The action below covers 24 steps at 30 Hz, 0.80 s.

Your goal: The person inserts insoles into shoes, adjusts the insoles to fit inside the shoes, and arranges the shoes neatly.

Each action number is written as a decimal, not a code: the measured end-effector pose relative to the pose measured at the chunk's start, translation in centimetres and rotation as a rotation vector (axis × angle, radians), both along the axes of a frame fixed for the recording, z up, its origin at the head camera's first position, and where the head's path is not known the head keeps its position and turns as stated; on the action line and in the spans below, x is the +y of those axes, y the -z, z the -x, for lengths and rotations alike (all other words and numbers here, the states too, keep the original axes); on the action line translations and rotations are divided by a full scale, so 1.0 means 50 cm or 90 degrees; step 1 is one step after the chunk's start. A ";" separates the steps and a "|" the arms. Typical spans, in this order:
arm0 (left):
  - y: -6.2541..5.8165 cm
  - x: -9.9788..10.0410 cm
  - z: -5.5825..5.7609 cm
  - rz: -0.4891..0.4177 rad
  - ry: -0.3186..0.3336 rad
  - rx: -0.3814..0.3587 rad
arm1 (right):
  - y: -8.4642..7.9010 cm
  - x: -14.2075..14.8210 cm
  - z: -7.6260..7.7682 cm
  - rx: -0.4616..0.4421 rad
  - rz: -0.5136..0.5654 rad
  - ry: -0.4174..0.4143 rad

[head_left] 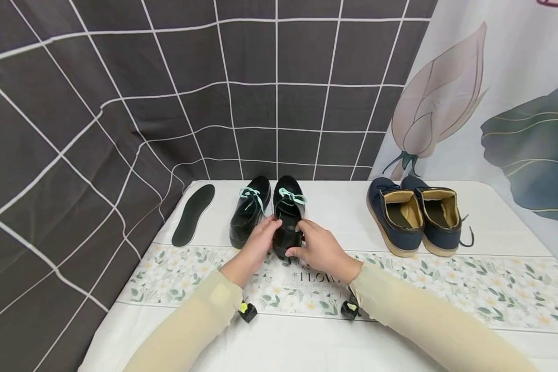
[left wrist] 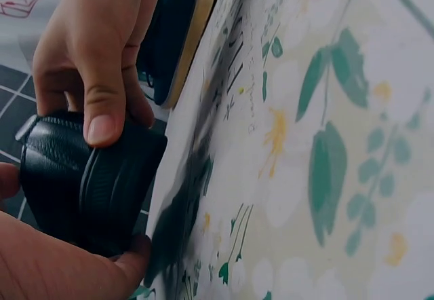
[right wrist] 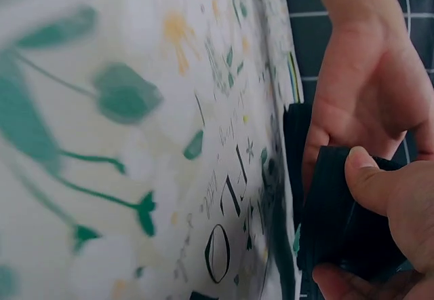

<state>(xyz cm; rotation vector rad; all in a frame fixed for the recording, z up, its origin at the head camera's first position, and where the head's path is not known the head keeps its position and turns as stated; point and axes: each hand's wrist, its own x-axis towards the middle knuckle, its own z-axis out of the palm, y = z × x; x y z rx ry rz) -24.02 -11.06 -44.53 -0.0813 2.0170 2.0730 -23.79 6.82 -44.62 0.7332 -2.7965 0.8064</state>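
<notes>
Both hands are on a black leather shoe (head_left: 287, 238) with mint-green laces, its toe pointing away and its heel toward me. My left hand (head_left: 260, 235) holds the left side of its opening. On the other side, my right hand (head_left: 320, 247) grips the collar and heel, with the thumb (left wrist: 103, 129) pressed against the back. In the right wrist view, the heel (right wrist: 339, 208) lies between the two hands. Its matching black shoe (head_left: 249, 212) stands just left, also laced in mint green. A dark insole (head_left: 192, 214) lies flat farther left.
At the right stands a pair of navy shoes (head_left: 401, 230) with tan lining and a loose lace. A white cloth with a floral band (head_left: 181, 276) covers the table. A dark grid curtain (head_left: 302, 103) hangs behind, beside a white flower-print curtain (head_left: 446, 103).
</notes>
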 end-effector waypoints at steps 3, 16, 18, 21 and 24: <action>0.001 0.002 0.007 0.019 -0.010 -0.012 | 0.007 -0.010 0.017 -0.007 -0.005 0.001; 0.013 -0.009 0.016 0.074 -0.051 -0.036 | 0.029 -0.032 0.054 -0.024 -0.048 -0.016; 0.017 -0.012 0.015 0.083 -0.047 -0.030 | 0.030 -0.032 0.053 -0.028 -0.055 -0.022; 0.018 -0.015 0.007 0.097 -0.038 -0.020 | 0.030 -0.031 0.049 -0.033 -0.066 -0.029; 0.022 -0.021 -0.005 0.120 -0.029 -0.016 | 0.031 -0.030 0.047 -0.039 -0.078 -0.032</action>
